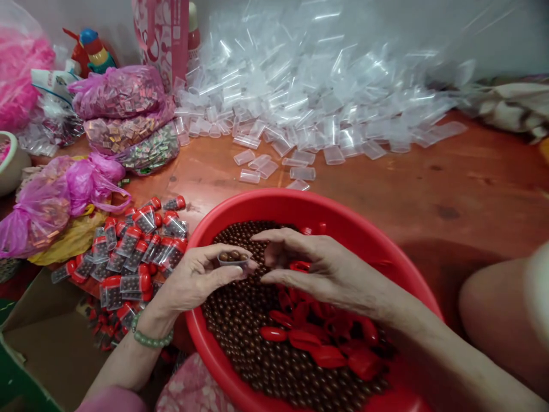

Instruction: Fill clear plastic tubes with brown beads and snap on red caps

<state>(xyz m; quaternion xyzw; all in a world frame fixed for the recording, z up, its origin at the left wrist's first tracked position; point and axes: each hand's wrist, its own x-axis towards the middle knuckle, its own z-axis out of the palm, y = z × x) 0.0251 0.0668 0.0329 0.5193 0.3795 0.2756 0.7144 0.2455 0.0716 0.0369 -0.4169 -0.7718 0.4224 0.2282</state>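
My left hand (203, 269) pinches a small clear plastic container (233, 260), its open mouth showing brown beads at the top. Just to the right of it, my right hand (300, 260) has thumb and fingers apart, with nothing visible between them. Both hands are above a large red basin (326, 200). Inside the basin lie a mass of shiny brown beads (240, 337) and a heap of red plastic caps (317, 340). My right forearm hides part of the basin's contents.
A big pile of clear empty containers (300, 114) spreads across the back of the wooden table (484, 183). Filled red-capped containers (132, 246) lie at the left, above a cardboard box (51, 337). Pink bags (120, 91) stand farther back. Someone's bare knee (501, 309) is at the right.
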